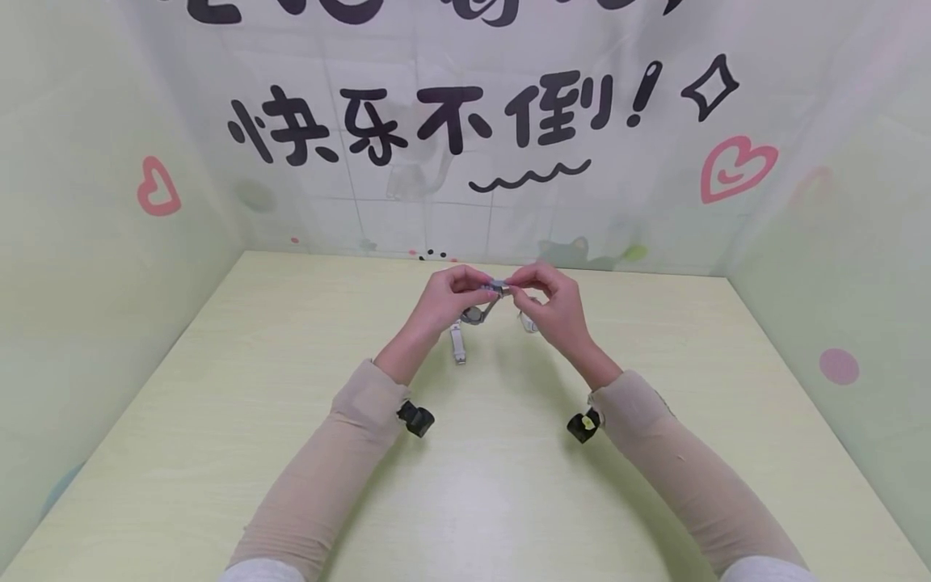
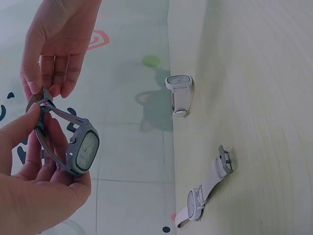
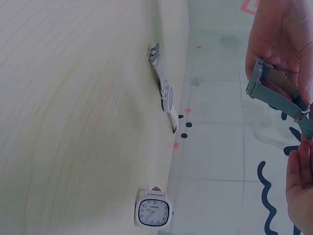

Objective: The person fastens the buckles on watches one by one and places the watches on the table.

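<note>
Gripping a grey watch [image 2: 80, 149] above the far middle of the table [image 1: 218, 453], the left hand [image 1: 444, 303] and right hand [image 1: 553, 311] are both pinching its strap ends. Two white watches [image 2: 179, 93] [image 2: 205, 193] are lying on the table beneath them.

We count wristwatches: three. One grey watch [image 2: 80, 149], held off table. Two white watches on table [image 1: 291, 453]: one strap-flat [image 2: 205, 193], one standing on its closed band [image 2: 179, 93]. Hands: two. Wrist cameras: two.
</note>
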{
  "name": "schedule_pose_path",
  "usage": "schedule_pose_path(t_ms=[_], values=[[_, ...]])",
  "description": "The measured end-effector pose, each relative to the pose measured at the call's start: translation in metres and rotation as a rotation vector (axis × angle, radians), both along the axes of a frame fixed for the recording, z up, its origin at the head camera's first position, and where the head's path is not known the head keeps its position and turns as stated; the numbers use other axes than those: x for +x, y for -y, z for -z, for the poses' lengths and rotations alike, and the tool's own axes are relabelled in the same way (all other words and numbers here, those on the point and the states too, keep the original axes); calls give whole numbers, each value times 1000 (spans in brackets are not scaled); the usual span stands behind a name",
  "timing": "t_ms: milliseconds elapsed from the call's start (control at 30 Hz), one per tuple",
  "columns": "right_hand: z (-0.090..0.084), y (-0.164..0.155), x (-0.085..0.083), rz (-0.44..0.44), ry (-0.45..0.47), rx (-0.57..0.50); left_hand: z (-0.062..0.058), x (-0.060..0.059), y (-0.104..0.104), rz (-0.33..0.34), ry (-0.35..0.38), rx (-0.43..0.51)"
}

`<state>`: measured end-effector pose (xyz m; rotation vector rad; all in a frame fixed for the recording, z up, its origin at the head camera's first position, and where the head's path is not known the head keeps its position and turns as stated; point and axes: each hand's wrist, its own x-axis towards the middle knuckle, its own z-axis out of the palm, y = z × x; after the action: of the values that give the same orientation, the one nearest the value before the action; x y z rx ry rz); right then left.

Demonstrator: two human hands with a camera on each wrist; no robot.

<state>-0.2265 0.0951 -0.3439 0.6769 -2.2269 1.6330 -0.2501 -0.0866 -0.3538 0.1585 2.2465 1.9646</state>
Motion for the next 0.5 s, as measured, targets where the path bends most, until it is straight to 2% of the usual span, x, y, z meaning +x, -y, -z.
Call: schedule_pose_path(t_ms=[500], values=[[0, 0, 0, 6, -69, 63, 1, 0, 2, -13, -17, -14]])
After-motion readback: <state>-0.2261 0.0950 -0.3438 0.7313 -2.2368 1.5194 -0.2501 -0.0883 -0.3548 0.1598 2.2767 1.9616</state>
